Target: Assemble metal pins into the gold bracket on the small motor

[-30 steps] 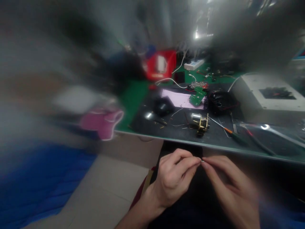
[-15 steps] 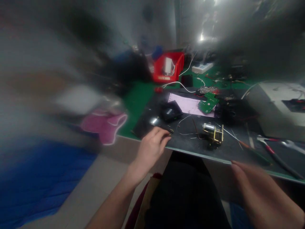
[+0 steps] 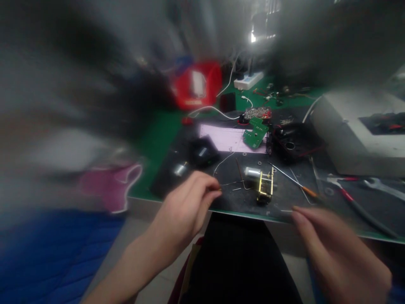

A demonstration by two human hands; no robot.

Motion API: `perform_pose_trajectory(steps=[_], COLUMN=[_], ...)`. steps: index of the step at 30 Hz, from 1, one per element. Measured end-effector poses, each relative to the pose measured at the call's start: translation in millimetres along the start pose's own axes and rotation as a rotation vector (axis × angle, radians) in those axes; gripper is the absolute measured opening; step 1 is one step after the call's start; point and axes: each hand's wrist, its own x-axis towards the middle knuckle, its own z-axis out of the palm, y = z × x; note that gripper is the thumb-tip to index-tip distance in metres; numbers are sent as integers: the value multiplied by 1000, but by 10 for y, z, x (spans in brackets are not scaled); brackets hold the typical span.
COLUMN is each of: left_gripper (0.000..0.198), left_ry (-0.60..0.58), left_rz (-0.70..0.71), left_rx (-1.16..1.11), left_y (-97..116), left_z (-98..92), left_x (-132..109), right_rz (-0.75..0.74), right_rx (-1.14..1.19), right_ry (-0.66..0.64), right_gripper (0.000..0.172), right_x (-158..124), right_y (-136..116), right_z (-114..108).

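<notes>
The left hand (image 3: pixel 186 204) reaches over the near edge of the desk (image 3: pixel 158 143), its fingertips (image 3: pixel 212 191) pinched together at the end of a thin wire (image 3: pixel 230 183) that lies on the dark mat (image 3: pixel 284 185); blur hides whether the grip has truly closed on the wire or on some smaller piece beside it, so that cannot be told. The wire's long axis runs left to right, from the fingertips toward the small motor (image 3: pixel 261 185) with its brass frame, which stands just right of the hand and a little farther in. The left hand is plainly the nearer of the two to both wire and motor: its wrist comes up from the near left, knuckles up, fingers curled forward and to the right. The right hand (image 3: pixel 332 249) hovers lower, at the near right and short of the desk edge, fingers extended together and pointing left and far toward the motor, holding nothing that shows; its grip looks loosely apart. Right of the motor lies a screwdriver (image 3: pixel 297 183) at a slant, and beyond it red-handled pliers (image 3: pixel 354 202). Farther back sit a green circuit board (image 3: pixel 255 133), a pale sheet (image 3: pixel 221 137), a black housing (image 3: pixel 291 143) and a blurred red bin (image 3: pixel 196 86).
</notes>
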Motion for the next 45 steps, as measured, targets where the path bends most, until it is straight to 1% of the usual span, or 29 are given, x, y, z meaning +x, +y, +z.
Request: perform_pose_trajectory(steps=[2,4,6,9,13,17,22,24,28,33,37,40,43,45], left_gripper=[26,31,27,23,20,18,15,13,12,11,10,10,10,11], left_ry=[18,25,35,40,-9,-60,-95,-117,-146,-186,-222,-226,-210,-197], left_rz=[53,98,128,152,147,122,61,50,62,61,76,96,117,125], left_rx=[-48,-116,-182,-241,-279,-290,-244,-206,-144,-44,31,65,77,94], left_y=[125,220,289,365,440,491,535,555,585,605,633,659,677,680], left_z=[7,27,53,103,161,198,227,220,181,134,103,89,96,113], left_x=[121,241,347,468,557,593,621,634,650,677,712,715,704,697], right_rz=[20,41,65,84,98,79,51,55,91,117,119,118,109,154], right_rx=[20,7,7,65,114,139,64,54,61,132,129,131,135,123], right_ry=[-10,-26,-35,9,57,65,0,6,10,58,75,74,40,49], right_gripper=[11,10,10,9,7,7,8,8,8,8,8,7,7,9], right_x=[27,45,62,85,99,120,157,165,183,214,237,249,241,228], right_y=[10,13,13,24,52,61,55,44,-8,-77,-103,-114,-129,-144], right_z=[28,37,39,57,111,138,92,69,77,190,251,262,263,258])
